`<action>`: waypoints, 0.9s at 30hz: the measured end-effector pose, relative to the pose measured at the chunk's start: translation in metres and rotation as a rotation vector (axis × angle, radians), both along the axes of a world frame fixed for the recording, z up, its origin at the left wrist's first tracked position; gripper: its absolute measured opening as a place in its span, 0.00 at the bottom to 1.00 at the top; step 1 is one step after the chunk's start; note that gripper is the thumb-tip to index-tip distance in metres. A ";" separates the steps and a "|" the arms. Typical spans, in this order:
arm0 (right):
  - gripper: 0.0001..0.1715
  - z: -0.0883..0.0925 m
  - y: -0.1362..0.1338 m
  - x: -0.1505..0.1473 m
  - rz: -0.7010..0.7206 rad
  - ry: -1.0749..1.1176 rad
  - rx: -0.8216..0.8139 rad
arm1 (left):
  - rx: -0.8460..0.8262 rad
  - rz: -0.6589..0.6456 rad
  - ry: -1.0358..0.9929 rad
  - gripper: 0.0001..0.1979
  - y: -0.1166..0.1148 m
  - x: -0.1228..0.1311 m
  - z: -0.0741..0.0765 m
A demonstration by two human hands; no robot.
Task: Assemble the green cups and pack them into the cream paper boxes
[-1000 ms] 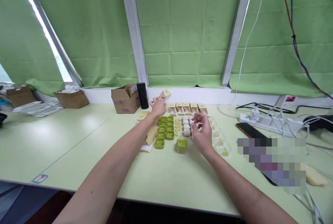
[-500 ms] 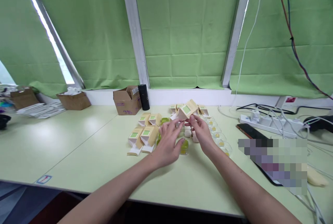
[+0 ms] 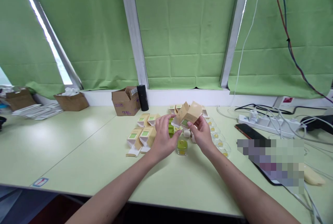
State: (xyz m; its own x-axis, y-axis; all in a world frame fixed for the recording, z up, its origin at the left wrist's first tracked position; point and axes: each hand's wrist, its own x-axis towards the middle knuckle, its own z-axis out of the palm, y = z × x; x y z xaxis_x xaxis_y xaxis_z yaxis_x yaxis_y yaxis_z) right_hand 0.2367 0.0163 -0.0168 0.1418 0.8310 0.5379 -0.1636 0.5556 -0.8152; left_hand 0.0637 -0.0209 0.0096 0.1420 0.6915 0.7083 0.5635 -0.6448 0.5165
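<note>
Above the middle of the table, a small yellowish carton [image 3: 191,113] with a green window is tilted in the air, its white-lined flap towards the left. My right hand [image 3: 202,134] grips it from the right, the thumb on its lower face. At the flap side, my left hand [image 3: 166,138] has its fingertips on the carton's edge, the thumb bent below. Beneath the hands stands a clear cup with a green top [image 3: 182,147]. More green pieces [image 3: 171,129] and small white pieces [image 3: 187,133] are partly hidden behind my hands.
Similar open cartons [image 3: 147,137] stand left of my hands, with others behind. Clear domed lids [image 3: 220,143] line the right side. Farther right lie a phone [image 3: 253,134] and a power strip [image 3: 270,125] with cables. A cardboard box [image 3: 126,104] and black bottle [image 3: 142,98] stand behind.
The carton has been turned in my right hand, so its side and flap now face me differently. My left hand has shifted slightly left, uncovering the green-topped cup.
</note>
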 end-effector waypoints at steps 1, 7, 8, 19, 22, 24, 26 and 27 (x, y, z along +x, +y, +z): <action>0.22 0.000 -0.001 -0.001 -0.022 -0.056 0.035 | -0.029 -0.008 -0.008 0.27 0.007 0.001 0.003; 0.28 0.003 -0.010 0.001 -0.120 -0.244 0.144 | -0.028 -0.106 -0.029 0.28 0.036 0.002 0.000; 0.30 0.003 -0.010 0.002 -0.131 -0.261 0.158 | 0.007 -0.109 -0.032 0.27 0.037 0.001 -0.003; 0.27 0.006 0.000 0.012 -0.352 -0.421 0.273 | 0.644 -0.089 0.108 0.17 0.043 -0.021 -0.018; 0.24 0.006 0.000 0.012 -0.365 -0.469 0.324 | 0.687 -0.088 0.155 0.15 0.042 -0.023 -0.019; 0.24 0.004 -0.001 0.013 -0.363 -0.504 0.371 | 0.682 -0.095 0.167 0.14 0.041 -0.023 -0.019; 0.23 -0.001 -0.001 0.014 -0.370 -0.514 0.390 | 0.651 -0.107 0.160 0.13 0.040 -0.024 -0.020; 0.23 -0.003 -0.001 0.015 -0.380 -0.507 0.387 | 0.622 -0.114 0.147 0.13 0.039 -0.024 -0.020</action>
